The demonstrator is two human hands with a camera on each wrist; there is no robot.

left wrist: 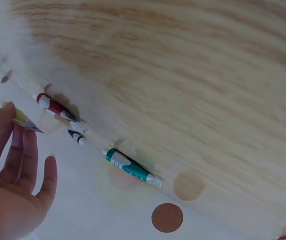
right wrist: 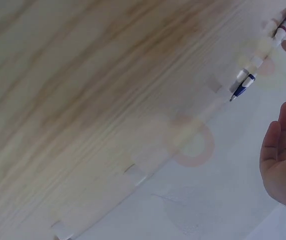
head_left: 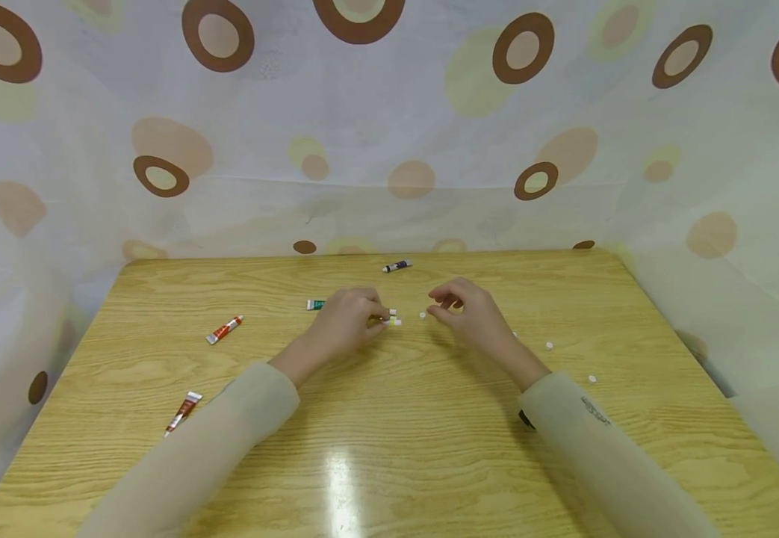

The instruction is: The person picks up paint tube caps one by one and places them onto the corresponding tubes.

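Looking down from the head view, the whole wooden table (head_left: 389, 448) is showing, with the left hand (head_left: 345, 321) curling its fingers round a small yellow tube (head_left: 381, 320) at frame centre and the right hand (head_left: 466, 310) hovering just beside it, fingers loosely bent and holding nothing. A tiny white cap (head_left: 422, 315) is lying between them. The left wrist view is adding what the head view is hiding: the tube's crimped end (left wrist: 25, 121) sticking past the fingers, and a green tube (left wrist: 131, 168) at lower centre. Printing on the tubes is staying too small to read.
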